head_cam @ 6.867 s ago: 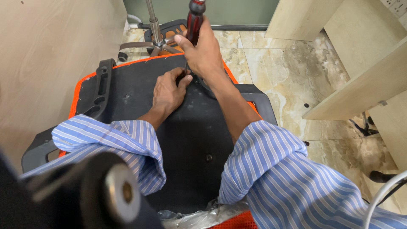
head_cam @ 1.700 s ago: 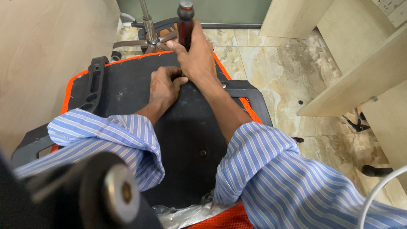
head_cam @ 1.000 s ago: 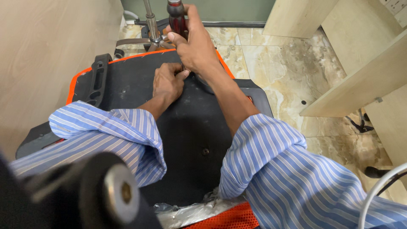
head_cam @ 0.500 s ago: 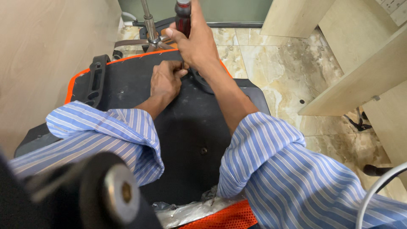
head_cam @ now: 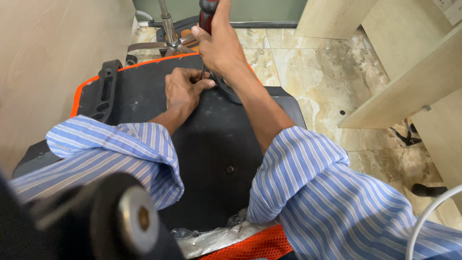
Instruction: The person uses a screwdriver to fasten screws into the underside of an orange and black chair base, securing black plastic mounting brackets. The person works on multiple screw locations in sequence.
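Right hand (head_cam: pixel 222 45) at 12 o'clock, fist wrapped round a red-and-black screwdriver (head_cam: pixel 208 14), handle upright, thumb up along it. Shaft runs down to the black seat underside (head_cam: pixel 211 144); tip hidden behind the fingers. Left hand (head_cam: pixel 183 89) just below at 11 o'clock, knuckles up, fingers curled and pinched round the shaft near the tip, resting on the panel. Can't tell if there's a screw under it. Seat panel fills the centre, orange trim (head_cam: pixel 96 79) along its far edge. Black armrest bracket (head_cam: pixel 103 91) at 9 o'clock on the panel. Chrome chair post (head_cam: pixel 166 24) at 11 o'clock beyond the edge. Crumpled clear plastic (head_cam: pixel 216 236) at 6 o'clock
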